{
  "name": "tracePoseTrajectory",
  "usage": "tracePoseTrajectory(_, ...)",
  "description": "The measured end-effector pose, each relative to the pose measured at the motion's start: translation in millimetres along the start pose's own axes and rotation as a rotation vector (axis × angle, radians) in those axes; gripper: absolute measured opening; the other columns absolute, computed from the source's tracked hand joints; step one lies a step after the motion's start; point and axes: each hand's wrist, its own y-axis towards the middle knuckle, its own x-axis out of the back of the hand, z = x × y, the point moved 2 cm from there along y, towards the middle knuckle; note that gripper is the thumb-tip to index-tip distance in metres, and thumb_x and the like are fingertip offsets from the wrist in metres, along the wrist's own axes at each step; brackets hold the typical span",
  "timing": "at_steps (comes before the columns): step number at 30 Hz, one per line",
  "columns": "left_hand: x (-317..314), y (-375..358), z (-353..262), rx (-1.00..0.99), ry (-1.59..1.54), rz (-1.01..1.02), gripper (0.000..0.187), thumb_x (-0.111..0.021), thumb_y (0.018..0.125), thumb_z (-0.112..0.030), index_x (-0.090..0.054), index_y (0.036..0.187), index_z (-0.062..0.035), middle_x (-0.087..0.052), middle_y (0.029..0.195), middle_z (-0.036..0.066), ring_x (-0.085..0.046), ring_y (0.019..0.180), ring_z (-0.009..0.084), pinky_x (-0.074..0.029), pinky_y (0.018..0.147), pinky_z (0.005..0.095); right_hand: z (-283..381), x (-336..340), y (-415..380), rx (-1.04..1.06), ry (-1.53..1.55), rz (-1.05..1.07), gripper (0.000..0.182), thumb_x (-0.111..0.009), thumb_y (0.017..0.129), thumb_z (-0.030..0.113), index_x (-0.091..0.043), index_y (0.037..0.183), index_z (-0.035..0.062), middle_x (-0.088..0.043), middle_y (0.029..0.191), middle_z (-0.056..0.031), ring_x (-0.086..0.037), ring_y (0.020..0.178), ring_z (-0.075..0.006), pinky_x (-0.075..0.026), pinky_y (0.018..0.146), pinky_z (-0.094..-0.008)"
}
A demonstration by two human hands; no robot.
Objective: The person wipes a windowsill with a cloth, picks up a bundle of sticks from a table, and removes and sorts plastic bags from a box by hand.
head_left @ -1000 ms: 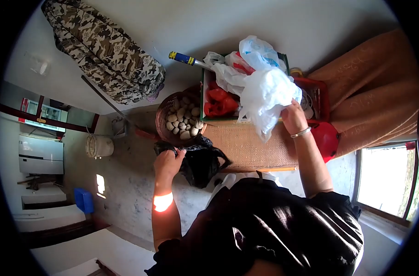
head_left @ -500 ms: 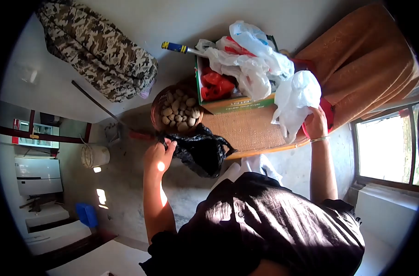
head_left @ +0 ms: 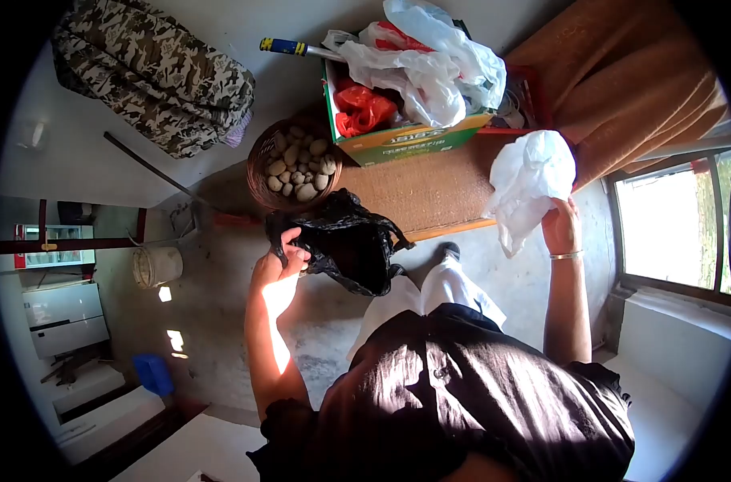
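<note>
My left hand [head_left: 283,261] is closed on the edge of a black plastic bag [head_left: 345,241], whose dark mouth gapes toward me. Out to the right, my right hand [head_left: 561,225] grips a crumpled white plastic bag [head_left: 534,177], held beside the end of the woven bench top. Just beyond the black bag stands a wicker basket [head_left: 258,178] holding several potatoes [head_left: 301,165]. Behind the bench's middle sits a green cardboard box [head_left: 405,149] stuffed with white bags [head_left: 437,80] and a red plastic bag [head_left: 364,110].
The woven bench top [head_left: 437,181] spans the space between my hands. A blue-and-yellow handle [head_left: 283,46] juts from the box. Brown cloth [head_left: 622,80] drapes at the right; camouflage fabric [head_left: 156,80] hangs at upper left. A white bucket [head_left: 156,265] and a blue bin [head_left: 152,373] stand left.
The white bag in my right hand has shifted slightly right, away from the box. The view has moved, showing my legs and a shoe below the bench. My left hand still holds the black bag.
</note>
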Motion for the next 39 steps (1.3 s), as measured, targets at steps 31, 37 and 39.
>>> tracePoseTrajectory(31,-78,-45,-109,0.034,-0.650,0.039,0.055,-0.049,0.082,-0.008,-0.023,0.131,-0.0036,-0.057,0.072,0.011,-0.055,0.061,0.0158,-0.045,0.059,0.0253,-66,-146,48,0.349,-1.374,1.322,0.051,-0.058,0.072,0.026,-0.045,0.120,0.0116,-0.052,0.112,-0.0138,-0.050,0.103,-0.0295,-0.040,0.087,-0.0360)
tracePoseTrajectory(37,-60,-53,-86,0.007,-0.693,-0.018,0.053,-0.049,0.083,-0.009,-0.026,0.130,-0.0029,-0.057,0.072,0.011,-0.055,0.061,0.0158,-0.045,0.058,0.0254,13,-179,82,1.102,-1.089,0.449,0.052,-0.063,0.068,0.009,-0.044,0.116,0.0113,-0.040,0.122,-0.0144,-0.054,0.093,-0.0321,-0.045,0.079,-0.0367)
tracePoseTrajectory(39,-53,-55,-78,-0.005,-0.698,-0.035,0.052,-0.049,0.083,-0.010,-0.027,0.129,-0.0027,-0.057,0.072,0.011,-0.055,0.060,0.0158,-0.045,0.058,0.0254,28,-180,101,0.937,-1.050,0.344,0.059,-0.064,0.066,0.014,-0.038,0.119,0.0118,-0.035,0.125,-0.0150,-0.053,0.091,-0.0324,-0.045,0.078,-0.0393)
